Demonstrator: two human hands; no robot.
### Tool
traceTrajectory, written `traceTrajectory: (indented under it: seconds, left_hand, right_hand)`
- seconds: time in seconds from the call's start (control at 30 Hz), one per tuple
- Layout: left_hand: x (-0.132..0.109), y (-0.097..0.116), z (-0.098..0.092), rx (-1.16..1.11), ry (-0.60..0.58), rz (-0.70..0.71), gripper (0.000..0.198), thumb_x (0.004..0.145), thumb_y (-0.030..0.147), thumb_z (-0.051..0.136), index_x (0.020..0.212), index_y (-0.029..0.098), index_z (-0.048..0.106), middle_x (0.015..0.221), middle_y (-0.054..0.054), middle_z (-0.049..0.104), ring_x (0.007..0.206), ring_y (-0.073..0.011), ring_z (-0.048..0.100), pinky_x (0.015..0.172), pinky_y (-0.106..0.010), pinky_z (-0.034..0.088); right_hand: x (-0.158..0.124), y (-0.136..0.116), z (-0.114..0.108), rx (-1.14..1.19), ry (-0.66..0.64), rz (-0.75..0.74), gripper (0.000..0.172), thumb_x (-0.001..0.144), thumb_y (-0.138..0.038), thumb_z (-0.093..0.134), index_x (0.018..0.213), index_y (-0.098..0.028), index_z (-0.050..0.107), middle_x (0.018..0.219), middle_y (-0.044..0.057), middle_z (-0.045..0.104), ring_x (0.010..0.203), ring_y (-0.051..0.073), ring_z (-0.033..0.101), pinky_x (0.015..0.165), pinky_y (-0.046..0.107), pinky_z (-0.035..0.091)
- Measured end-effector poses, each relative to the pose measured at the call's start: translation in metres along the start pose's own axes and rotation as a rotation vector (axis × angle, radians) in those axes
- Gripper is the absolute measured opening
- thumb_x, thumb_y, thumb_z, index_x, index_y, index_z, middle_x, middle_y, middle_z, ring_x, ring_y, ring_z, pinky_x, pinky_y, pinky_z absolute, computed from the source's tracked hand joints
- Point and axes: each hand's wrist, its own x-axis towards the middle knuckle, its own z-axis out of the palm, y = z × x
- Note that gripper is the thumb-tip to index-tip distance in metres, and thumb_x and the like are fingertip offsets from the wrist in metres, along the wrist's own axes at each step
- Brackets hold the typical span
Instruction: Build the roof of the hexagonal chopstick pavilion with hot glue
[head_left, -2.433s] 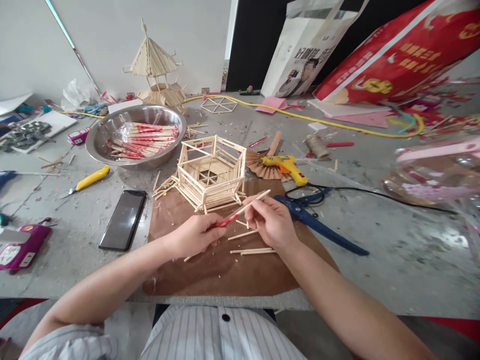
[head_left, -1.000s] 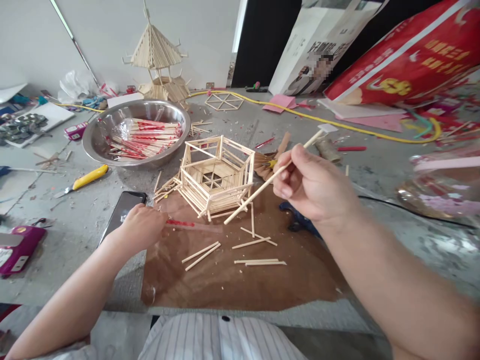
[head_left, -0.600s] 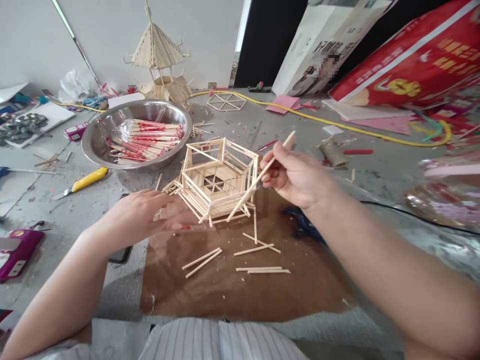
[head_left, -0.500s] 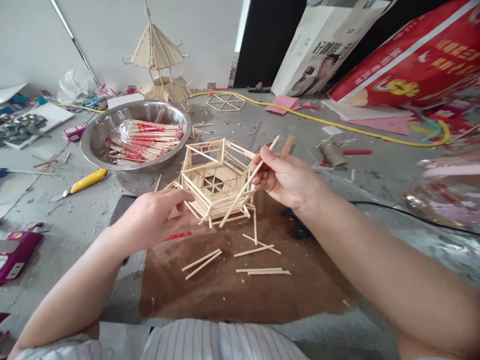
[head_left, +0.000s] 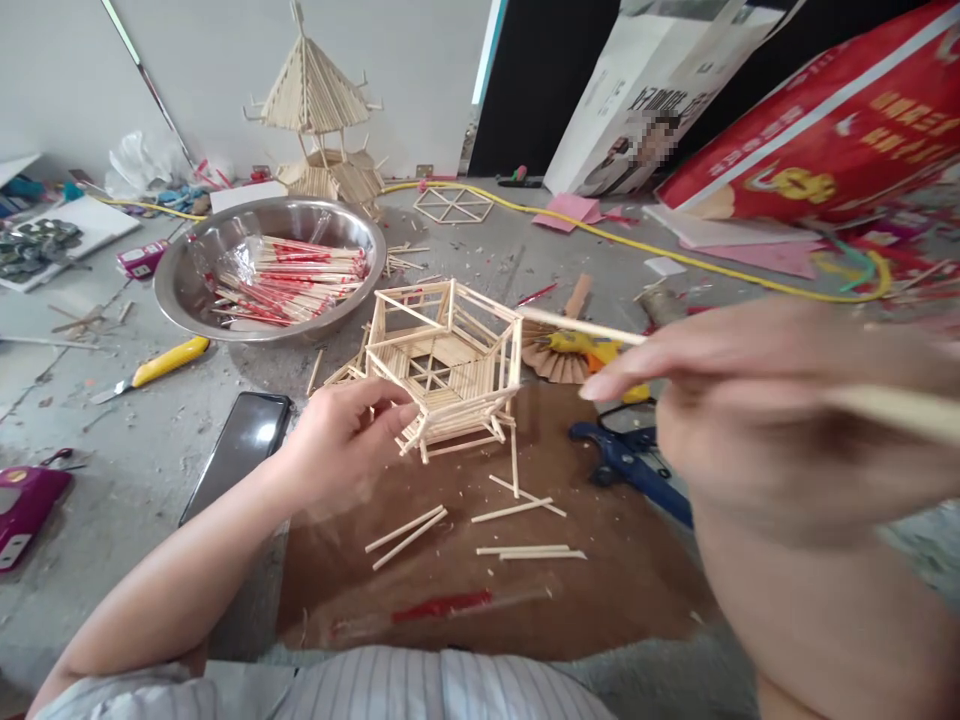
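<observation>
My left hand (head_left: 352,435) has its fingers curled at the near left edge of a hexagonal frame (head_left: 457,405) built of thin wooden sticks. Its thumb and fingertips overlap that edge. Off to the right and raised, my right hand (head_left: 787,420) is smeared by motion but closed round a long wooden chopstick (head_left: 581,325). One end of the chopstick points left toward the frame's upper right corner; the other sticks out right of the hand. Several short cut sticks (head_left: 405,535) lie on the brown mat (head_left: 615,600). A clear and red plastic wrapper (head_left: 442,605) lies nearer me.
A steel bowl (head_left: 169,295) holds wrapped chopsticks. Behind it stands a stick pagoda (head_left: 315,100). A phone (head_left: 236,450) and yellow utility knife (head_left: 169,362) lie left. Blue-handled cutters (head_left: 637,465) and a yellow tool (head_left: 589,350) lie under and beside my right arm. A yellow cord (head_left: 637,240) crosses behind.
My right hand has swung right, away from the frame, with the chopstick. The wrapper by my left hand now lies on the mat near me. My left fingers have come to the frame's near edge.
</observation>
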Motion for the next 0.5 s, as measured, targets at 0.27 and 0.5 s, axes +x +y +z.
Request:
traceTrajectory:
  seconds: [0.27,0.5]
  left_hand:
    - [0.002,0.006,0.000,-0.063,-0.193,-0.074,0.040,0.085,0.045,0.039,0.069,0.012,0.055,0.055,0.004,0.042,0.053,-0.0063,0.036,0.048,-0.018,0.027]
    - [-0.001,0.010,0.009,0.024,-0.319,-0.081,0.029,0.082,0.029,0.042,0.060,0.013,0.051,0.052,0.005,0.041,0.050,-0.0055,0.034,0.048,-0.019,0.025]
  right_hand:
    - [-0.009,0.041,0.046,-0.863,-0.405,-0.515,0.029,0.085,-0.009,0.042,0.105,-0.013,0.063,0.086,0.010,0.066,0.078,0.018,0.060,0.063,0.028,0.051]
    - [-0.006,0.041,0.053,-0.801,-0.473,-0.501,0.032,0.086,-0.010,0.038,0.108,-0.016,0.062,0.089,0.009,0.065,0.082,0.016,0.059,0.067,0.026,0.052]
